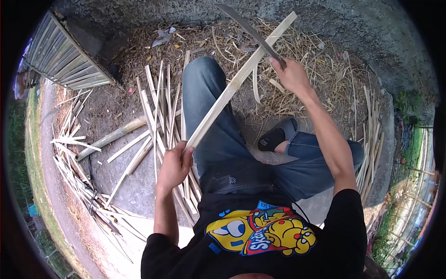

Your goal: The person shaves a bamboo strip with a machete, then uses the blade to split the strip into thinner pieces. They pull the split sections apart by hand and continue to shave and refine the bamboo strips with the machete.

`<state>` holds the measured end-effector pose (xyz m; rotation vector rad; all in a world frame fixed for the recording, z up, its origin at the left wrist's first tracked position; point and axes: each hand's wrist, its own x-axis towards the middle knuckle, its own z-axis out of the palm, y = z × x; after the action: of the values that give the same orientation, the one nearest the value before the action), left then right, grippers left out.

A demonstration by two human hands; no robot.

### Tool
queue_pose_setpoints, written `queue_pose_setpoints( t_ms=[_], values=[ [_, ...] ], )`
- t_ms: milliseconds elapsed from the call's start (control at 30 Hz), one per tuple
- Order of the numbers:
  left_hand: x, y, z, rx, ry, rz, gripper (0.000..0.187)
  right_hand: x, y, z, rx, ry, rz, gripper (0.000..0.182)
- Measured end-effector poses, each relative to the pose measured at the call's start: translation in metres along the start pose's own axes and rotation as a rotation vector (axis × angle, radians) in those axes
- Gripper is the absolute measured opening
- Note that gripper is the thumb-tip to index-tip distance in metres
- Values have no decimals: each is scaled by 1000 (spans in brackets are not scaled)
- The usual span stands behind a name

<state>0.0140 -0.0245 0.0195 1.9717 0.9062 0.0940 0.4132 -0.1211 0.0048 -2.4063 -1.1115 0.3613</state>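
Observation:
A long, pale bamboo strip (231, 88) slants across my raised knee, from lower left to upper right. My left hand (175, 163) is closed on its near end, thumb on top. In my right hand (291, 77) is the handle of a long, dark-bladed knife (246, 29), its blade pointing up and left. The blade crosses the strip near the far end and appears to touch it. A thin curled sliver (256, 84) hangs below the strip near the knife. The knife's handle is mostly hidden by my fingers.
Split bamboo strips (160, 107) lie in a pile left of my leg, near a round bamboo pole (114, 136). More strips (371, 135) lean at the right. Shavings (320, 69) cover the ground before a rough wall (353, 28). A slatted bamboo panel (69, 53) stands upper left.

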Motion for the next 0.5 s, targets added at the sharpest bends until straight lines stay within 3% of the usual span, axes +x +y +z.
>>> queue_pose_setpoints(
  t_ms=[133, 167, 333, 500],
  values=[
    [29, 15, 20, -43, 47, 58, 27, -72, -57, 17, -107, -185, -292, 68],
    [30, 17, 20, -89, 31, 49, 26, -78, -57, 25, -166, -103, -394, 70],
    [36, 34, 14, -79, 25, 72, 25, -41, -32, 9, -224, 64, -487, 73],
    [52, 54, 8, 0, 47, 125, 25, -34, -30, -10, -162, 45, -458, 74]
  ],
)
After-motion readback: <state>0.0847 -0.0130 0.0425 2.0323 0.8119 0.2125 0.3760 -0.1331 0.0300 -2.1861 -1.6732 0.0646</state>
